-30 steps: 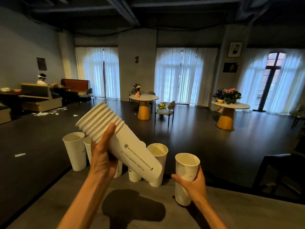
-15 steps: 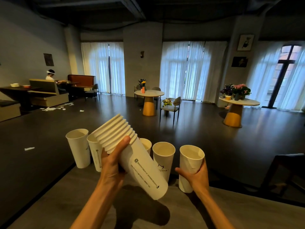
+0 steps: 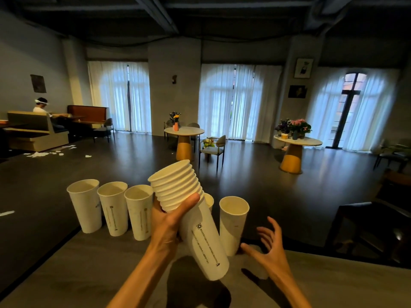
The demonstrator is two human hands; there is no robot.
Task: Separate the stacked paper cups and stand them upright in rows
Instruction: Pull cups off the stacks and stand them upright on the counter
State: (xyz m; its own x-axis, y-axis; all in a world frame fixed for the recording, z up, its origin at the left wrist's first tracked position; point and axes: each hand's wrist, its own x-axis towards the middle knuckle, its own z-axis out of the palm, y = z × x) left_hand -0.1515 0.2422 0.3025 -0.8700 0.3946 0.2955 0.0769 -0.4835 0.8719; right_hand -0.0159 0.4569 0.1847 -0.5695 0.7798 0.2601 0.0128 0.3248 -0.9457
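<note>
My left hand (image 3: 169, 221) grips a stack of several nested white paper cups (image 3: 200, 236), tilted with the rims up and to the left, above the grey table (image 3: 93, 270). Along the table's far edge stands a row of single white cups: three to the left of the stack (image 3: 85, 205) (image 3: 113, 210) (image 3: 139, 211), one mostly hidden behind it (image 3: 209, 202), and one at the right end (image 3: 232, 221). My right hand (image 3: 270, 247) hovers just right of that last cup, fingers spread, holding nothing.
The table's far edge runs right behind the cup row, with dark floor below it. A dark chair (image 3: 369, 230) stands off the table's right corner. Farther back are two round tables with flowers (image 3: 184, 131) (image 3: 298, 141) and a seated person (image 3: 42, 105).
My right hand set its cup down at the right end of the row and let go, fingers now spread. The stack in my left hand tilted more upright.
</note>
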